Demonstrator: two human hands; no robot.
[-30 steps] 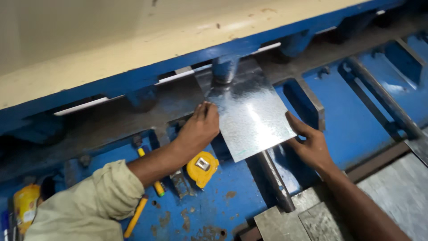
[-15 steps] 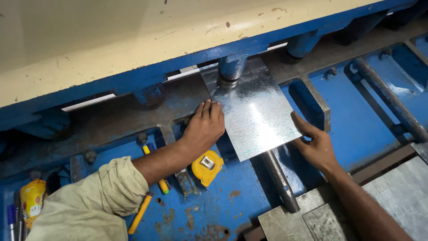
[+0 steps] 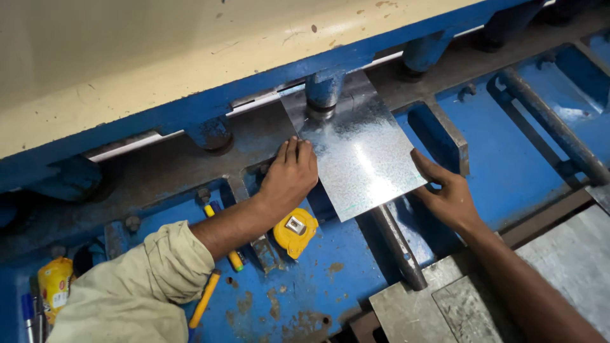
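A blue shearing machine carried a galvanised metal sheet, its far edge tucked under a round hold-down foot. The left hand lay flat, fingers together, on the sheet's left edge. The right hand pressed open fingers against its right corner. A yellow tape measure lay just beside the left wrist.

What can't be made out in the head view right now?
- Far edge of the metal sheet: hidden under the blue clamp foot and machine guard.
- Left hand palm contact: hidden by its own back.
- Right hand fingertips: tucked under the sheet's edge.
- Tape measure markings: too small.
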